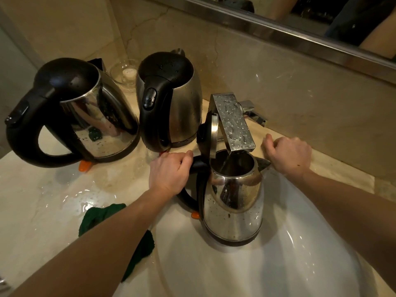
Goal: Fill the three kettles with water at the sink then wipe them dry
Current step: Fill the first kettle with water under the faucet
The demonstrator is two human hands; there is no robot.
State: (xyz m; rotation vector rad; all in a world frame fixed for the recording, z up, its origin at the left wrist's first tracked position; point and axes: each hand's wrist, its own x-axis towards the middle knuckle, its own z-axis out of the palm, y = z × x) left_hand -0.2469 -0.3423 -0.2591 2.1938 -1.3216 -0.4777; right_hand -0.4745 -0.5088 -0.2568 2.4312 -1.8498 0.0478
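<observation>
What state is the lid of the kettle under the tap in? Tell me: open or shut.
Open. The lid of the kettle stands hinged up beside the tap, leaving its mouth bare.

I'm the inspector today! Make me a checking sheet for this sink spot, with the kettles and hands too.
Surface: marble counter, wet with puddles; white sink.
Job's things: open kettle held in the sink under the tap, lid up; left kettle and middle kettle on the counter, lids shut; green cloth beside the sink.
Clutter: glass dish behind the kettles.
Hands: left hand grips the open kettle's handle; right hand curled, resting on the counter near the tap.
Cables: nothing seen.
Surroundings: stone wall, mirror above.
</observation>
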